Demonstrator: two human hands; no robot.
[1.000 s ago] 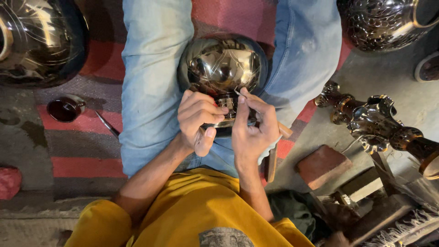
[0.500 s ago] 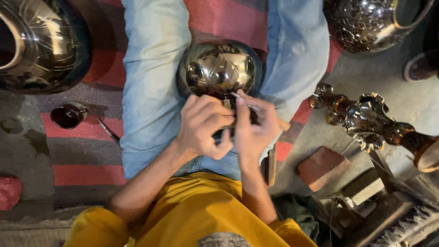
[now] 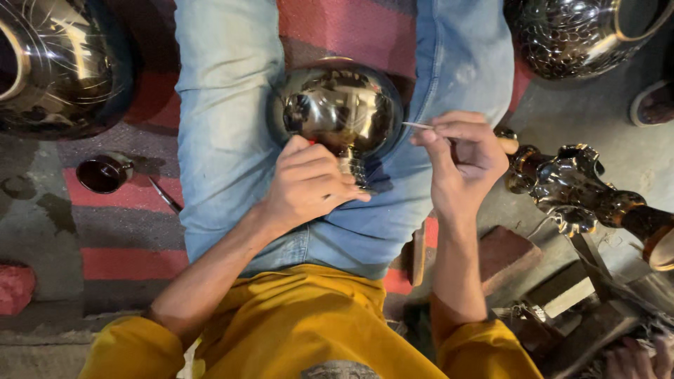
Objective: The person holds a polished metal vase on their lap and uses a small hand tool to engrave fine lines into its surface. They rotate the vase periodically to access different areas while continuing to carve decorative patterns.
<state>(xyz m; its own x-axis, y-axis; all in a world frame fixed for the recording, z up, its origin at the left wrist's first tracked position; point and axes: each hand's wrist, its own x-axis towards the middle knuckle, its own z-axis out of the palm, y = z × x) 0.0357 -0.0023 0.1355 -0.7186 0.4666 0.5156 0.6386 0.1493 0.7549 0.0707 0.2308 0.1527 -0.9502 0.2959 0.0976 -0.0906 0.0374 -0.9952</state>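
A person in a yellow shirt [image 3: 309, 323] and pale blue jeans [image 3: 217, 140] sits on a red-and-grey striped mat [image 3: 112, 238], seen from above. Nearest the viewer, the left hand [image 3: 305, 184] is closed around the ribbed stem of a polished metal goblet [image 3: 342, 112], which lies tipped on the lap between the thighs, at the centre of the scene. The goblet has a round, mirror-bright bowl of brassy silver tone that reflects the room in dark patches; a trace of red shows at the thumb. To its right the right hand [image 3: 463, 158] pinches a thin metal tool [image 3: 419, 125], its fine tip pointing at the bowl's right edge, just beside the surface. Near right lie a brick-red block [image 3: 507, 254] and an ornate, dark, glossy metal fitting [image 3: 569, 189]. To the left on the mat sit a small dark cup [image 3: 103, 173] and a slim pointed tool [image 3: 166, 196]. Farther off, a large engraved metal pot [image 3: 56, 63] stands far left and a patterned metal vessel [image 3: 583, 35] far right.
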